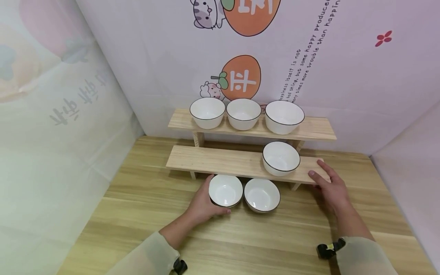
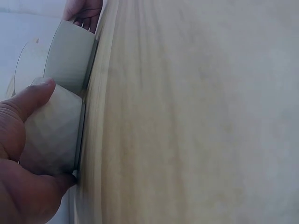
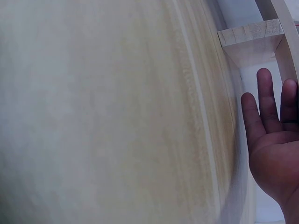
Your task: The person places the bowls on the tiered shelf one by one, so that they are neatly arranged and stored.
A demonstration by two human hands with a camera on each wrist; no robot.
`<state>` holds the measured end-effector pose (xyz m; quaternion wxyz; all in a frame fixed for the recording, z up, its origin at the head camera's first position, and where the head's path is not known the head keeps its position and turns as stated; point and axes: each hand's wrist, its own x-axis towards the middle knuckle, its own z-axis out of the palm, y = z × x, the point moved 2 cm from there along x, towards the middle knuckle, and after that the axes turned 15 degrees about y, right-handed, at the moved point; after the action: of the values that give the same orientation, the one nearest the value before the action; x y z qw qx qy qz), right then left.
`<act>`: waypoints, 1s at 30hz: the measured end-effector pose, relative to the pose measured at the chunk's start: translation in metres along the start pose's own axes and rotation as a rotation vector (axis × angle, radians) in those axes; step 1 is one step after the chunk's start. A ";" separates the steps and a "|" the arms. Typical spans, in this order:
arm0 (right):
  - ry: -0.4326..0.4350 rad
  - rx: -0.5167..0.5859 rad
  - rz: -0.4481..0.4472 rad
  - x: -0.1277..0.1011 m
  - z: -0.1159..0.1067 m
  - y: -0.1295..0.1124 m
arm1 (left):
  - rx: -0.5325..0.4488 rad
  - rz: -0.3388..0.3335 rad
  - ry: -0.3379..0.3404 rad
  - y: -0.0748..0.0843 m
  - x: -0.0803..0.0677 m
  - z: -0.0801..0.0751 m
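Observation:
My left hand (image 1: 204, 204) holds a white bowl (image 1: 225, 190) on the table, in front of the lower shelf. In the left wrist view, the thumb lies along the bowl's patterned side (image 2: 51, 128) and a finger reaches its base. Close to its right is a second white bowl (image 1: 262, 195) with a thin dark rim. My right hand (image 1: 332, 187) is at the right end of the lower shelf board (image 1: 220, 160), thumb and forefinger over the wood. The other fingers (image 3: 264, 95) look straight and spread in the right wrist view.
On the lower shelf's right half stands a white bowl (image 1: 281, 158). Three more line the upper shelf (image 1: 316, 128): a left bowl (image 1: 207, 113), a middle bowl (image 1: 243, 114) and a right bowl (image 1: 284, 117). Printed cloth (image 1: 165, 68) hangs behind the wooden table (image 1: 261, 244).

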<state>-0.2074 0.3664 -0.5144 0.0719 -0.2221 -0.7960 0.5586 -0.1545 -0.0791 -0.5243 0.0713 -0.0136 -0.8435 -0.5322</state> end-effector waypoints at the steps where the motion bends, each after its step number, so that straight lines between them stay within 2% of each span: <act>1: 0.000 -0.010 -0.004 0.000 0.000 0.000 | -0.003 0.004 0.003 0.000 0.000 0.000; 10: -0.006 -0.046 -0.014 0.001 0.000 0.000 | -0.022 0.028 0.014 0.003 -0.004 -0.003; 21: -0.002 -0.022 -0.013 0.001 0.000 0.000 | -0.029 0.037 -0.003 0.009 -0.008 -0.008; 26: -0.002 0.006 -0.012 0.001 0.000 0.001 | -0.059 0.045 -0.009 0.016 -0.007 -0.010; 30: -0.009 0.026 -0.009 0.002 0.000 0.001 | -0.045 0.051 0.009 0.023 -0.006 -0.012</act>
<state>-0.2085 0.3678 -0.5154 0.0735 -0.2151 -0.7900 0.5695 -0.1454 -0.0798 -0.4998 0.0881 -0.0344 -0.8304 -0.5491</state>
